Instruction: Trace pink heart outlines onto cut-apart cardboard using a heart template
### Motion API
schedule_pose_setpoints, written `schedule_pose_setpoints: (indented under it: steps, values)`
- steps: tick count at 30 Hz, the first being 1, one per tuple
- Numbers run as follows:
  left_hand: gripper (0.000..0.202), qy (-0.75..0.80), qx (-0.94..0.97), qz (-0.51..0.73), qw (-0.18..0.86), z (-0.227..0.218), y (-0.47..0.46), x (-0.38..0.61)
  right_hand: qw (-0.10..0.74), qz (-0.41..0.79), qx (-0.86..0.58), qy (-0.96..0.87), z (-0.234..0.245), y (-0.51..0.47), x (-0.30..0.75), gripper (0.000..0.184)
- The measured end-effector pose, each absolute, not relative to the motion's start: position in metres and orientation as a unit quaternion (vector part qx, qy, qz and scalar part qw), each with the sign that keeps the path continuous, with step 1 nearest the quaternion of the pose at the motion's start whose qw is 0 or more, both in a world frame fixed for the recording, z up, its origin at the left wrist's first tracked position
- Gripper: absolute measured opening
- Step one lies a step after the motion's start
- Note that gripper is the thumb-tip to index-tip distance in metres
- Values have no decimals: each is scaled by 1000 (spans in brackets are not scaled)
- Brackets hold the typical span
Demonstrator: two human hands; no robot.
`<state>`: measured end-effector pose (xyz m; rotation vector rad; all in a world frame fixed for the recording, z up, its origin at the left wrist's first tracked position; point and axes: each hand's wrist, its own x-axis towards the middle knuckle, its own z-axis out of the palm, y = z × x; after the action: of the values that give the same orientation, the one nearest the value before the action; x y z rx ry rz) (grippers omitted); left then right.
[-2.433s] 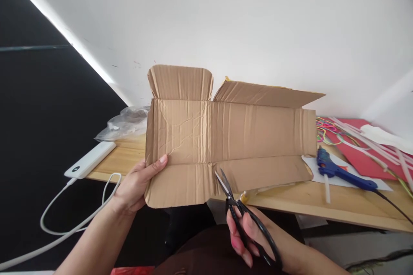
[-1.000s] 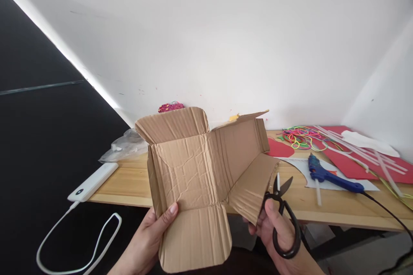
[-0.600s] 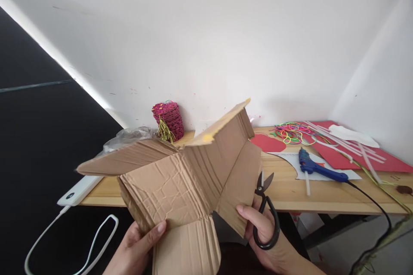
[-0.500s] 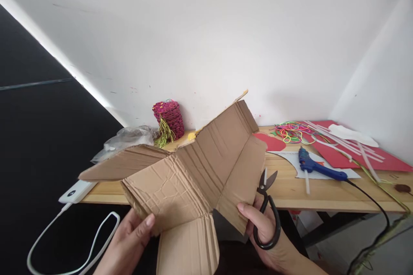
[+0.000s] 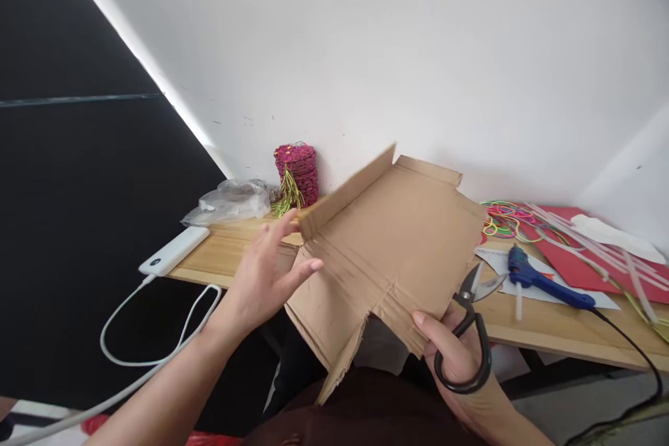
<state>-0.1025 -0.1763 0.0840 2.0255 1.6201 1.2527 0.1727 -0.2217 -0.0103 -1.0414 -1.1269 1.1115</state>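
An unfolded piece of cardboard [image 5: 400, 237], brown and creased, is held up over the table's front edge. My right hand [image 5: 452, 348] pinches its lower right corner, thumb on top. Black-handled scissors [image 5: 473, 324] hang from that same hand with a handle loop around the thumb, blades apart and pointing up. At the upper left flap, my left hand [image 5: 269, 279] has thumb and fingers spread, fingertips at the flap's edge. Whether they touch it I cannot tell.
On the wooden table [image 5: 224, 244] are a white power bank [image 5: 175, 251] with a cable, a plastic bag [image 5: 235, 198] and a magenta woven container [image 5: 297, 171]. To the right lie a blue glue gun [image 5: 548, 282], colourful cords [image 5: 504, 216] and red sheets [image 5: 564, 261].
The cardboard has been turned, and a smoother, wider face now shows. My left hand has let go of the lower left panel and moved up and right. The right hand keeps its hold.
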Motion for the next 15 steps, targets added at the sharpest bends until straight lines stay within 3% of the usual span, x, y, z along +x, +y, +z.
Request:
schedule_pose_setpoints:
  steps: [3,8,15]
  values:
    - [100,579,649,450,202,91,-148,-97,607,500,-418,-454,-1,-221,173,30]
    - [53,512,686,348,383,88,-115,-104,603,520,-392,-460,2,-226,183,41]
    - [46,448,625,344,539,87,-103,-125,584,491,-412,-498,-20,-219,199,49]
